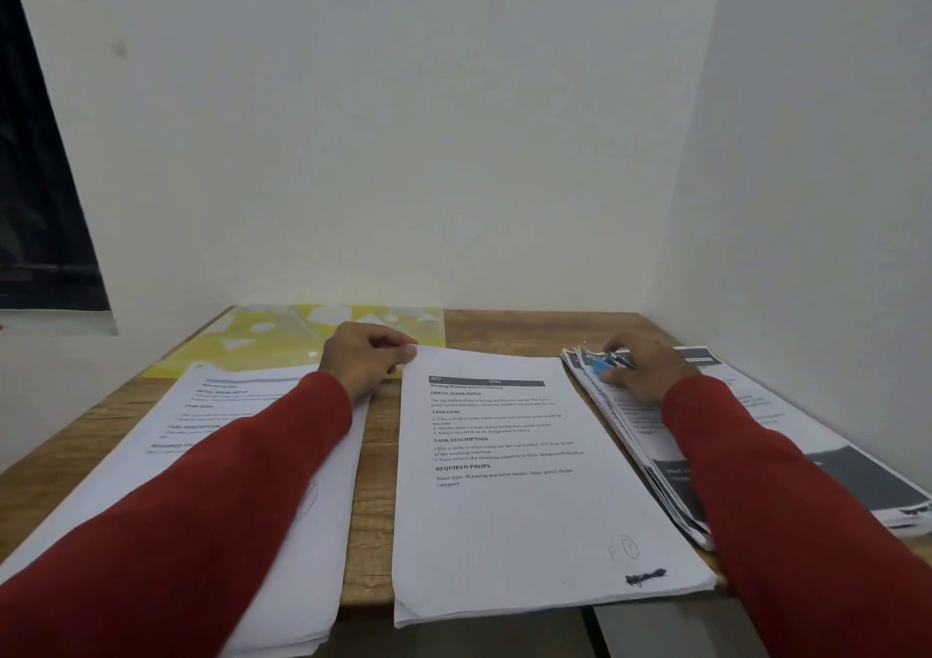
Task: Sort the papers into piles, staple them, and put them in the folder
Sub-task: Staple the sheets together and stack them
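Three piles of printed papers lie on a wooden table (534,327). The middle pile (524,496) shows a page of text; my left hand (365,359) pinches its top left corner between thumb and fingers. A left pile (212,405) lies partly under my left arm. The right pile (787,435), with dark printed bands, is fanned out. My right hand (643,367) rests on its top end, fingers closed around a small blue stapler (607,362) that is mostly hidden. A yellow patterned folder (282,337) lies flat at the back left, behind my left hand.
White walls close the table at the back and on the right. A dark window sits at the far left. The middle and left piles overhang the table's near edge. Bare wood shows at the back right (534,327) and between the piles.
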The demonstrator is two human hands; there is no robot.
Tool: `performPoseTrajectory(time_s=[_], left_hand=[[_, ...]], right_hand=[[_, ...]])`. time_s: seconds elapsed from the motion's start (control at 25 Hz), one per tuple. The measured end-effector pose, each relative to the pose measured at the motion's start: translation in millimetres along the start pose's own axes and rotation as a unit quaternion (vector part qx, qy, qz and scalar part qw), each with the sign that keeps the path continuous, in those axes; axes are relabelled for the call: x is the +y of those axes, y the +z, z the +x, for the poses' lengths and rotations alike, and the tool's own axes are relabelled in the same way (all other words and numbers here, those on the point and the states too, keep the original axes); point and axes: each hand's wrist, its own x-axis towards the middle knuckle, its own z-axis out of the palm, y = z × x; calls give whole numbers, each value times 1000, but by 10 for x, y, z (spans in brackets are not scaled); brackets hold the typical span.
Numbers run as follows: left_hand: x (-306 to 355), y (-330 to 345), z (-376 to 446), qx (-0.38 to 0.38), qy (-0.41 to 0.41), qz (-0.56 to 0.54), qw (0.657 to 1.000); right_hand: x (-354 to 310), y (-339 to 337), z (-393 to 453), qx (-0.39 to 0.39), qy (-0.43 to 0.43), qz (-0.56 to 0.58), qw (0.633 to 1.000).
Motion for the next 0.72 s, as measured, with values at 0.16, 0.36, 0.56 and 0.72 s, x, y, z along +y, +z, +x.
performPoseTrajectory(time_s=[0.16,0.36,0.56,0.72], left_hand=[[-5,-5,-13,-3,1,-11,1000],[13,-5,-20,-5,2,-31,1000],[-8,4,0,-10,4,-43,999],[-50,29,41,-7,5,-41,999]], right_hand=[[-196,-183,-83,62,-121,70,988],[-879,-338,-23,68,-277,35,958],[-1283,19,136,-41,-242,322,914],[-1295,306,128,-101,-199,461,859]])
